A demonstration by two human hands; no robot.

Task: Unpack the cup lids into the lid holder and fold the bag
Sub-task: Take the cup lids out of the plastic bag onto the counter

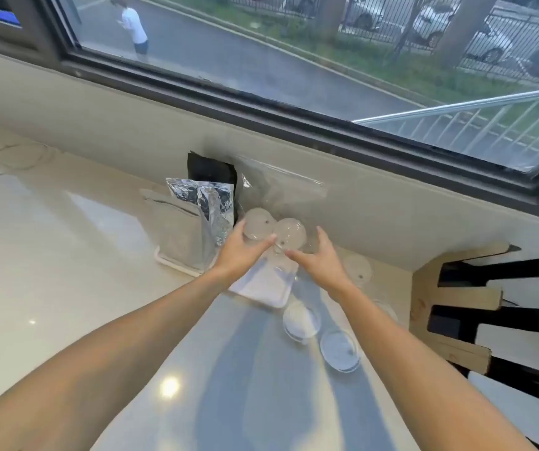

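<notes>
Here, clear domed lids (289, 236), both hands (240, 255) holding.

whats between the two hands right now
In the head view, a clear domed lid sits between the left hand and right hand, above a white tray.

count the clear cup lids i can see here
5 clear: one in the left hand at, one at the right hand at, three lying on the counter. A faint sixth may be near.
</notes>
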